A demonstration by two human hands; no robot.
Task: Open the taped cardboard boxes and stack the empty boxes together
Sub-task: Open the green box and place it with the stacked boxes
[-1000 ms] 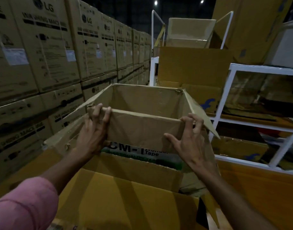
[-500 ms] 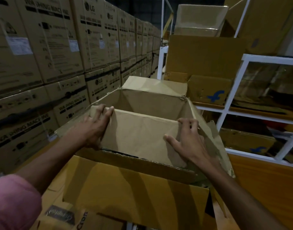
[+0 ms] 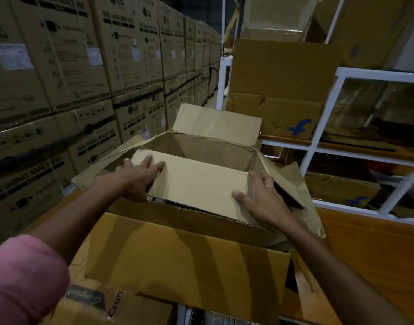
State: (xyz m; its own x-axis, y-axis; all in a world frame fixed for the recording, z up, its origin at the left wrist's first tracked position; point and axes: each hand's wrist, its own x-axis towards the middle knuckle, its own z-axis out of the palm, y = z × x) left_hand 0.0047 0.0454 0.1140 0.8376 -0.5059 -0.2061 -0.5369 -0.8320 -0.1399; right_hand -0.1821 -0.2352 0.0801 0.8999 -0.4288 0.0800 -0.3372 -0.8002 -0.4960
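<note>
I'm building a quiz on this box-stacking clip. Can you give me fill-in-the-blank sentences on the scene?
1. Both hands, left and right, press on the near ____ of the open box.
2. The sleeve is ____.
3. The stacked cartons on the left read LG and "washing ____".

Missing words: flap; pink; machine

open box mouth free beyond the folded flap, washing-machine cartons walling left, white rack crowding right
</note>
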